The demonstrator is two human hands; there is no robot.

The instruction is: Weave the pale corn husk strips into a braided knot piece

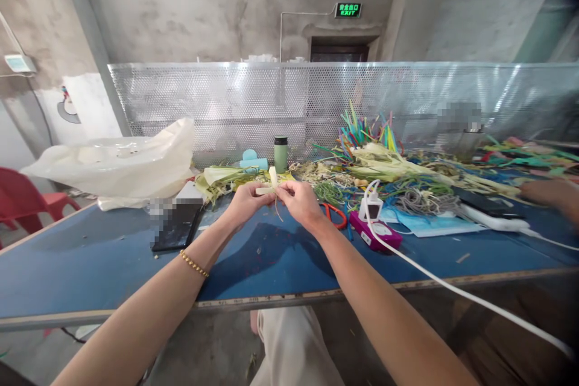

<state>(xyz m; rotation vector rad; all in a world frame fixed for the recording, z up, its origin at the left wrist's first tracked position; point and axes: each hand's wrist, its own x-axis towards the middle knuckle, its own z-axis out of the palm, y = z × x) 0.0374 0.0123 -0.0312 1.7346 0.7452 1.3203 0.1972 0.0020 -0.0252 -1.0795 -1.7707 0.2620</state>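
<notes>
Above the blue table, my left hand [248, 204] and my right hand [300, 200] meet, fingers pinched together. Between them is a pale, folded plant strip [273, 177] that looks like corn husk. One end of it stands upright and another lies flat across my left fingertips; a thin strand hangs below. My fingers hide where the parts cross. Just beyond my hands lie yellowish-green husks [221, 180] and a green bottle [280, 154]. Scissors with red handles [335, 215] rest to the right of my right hand.
A purple box [375, 234] carries a white charger [371, 208] whose cable runs over the table's front edge. A black phone [177, 226] lies left, near a plastic bag [122, 163]. Coloured stems [362, 129] and cords [423, 198] pile rightward. Another person's hand [549, 193] reaches in.
</notes>
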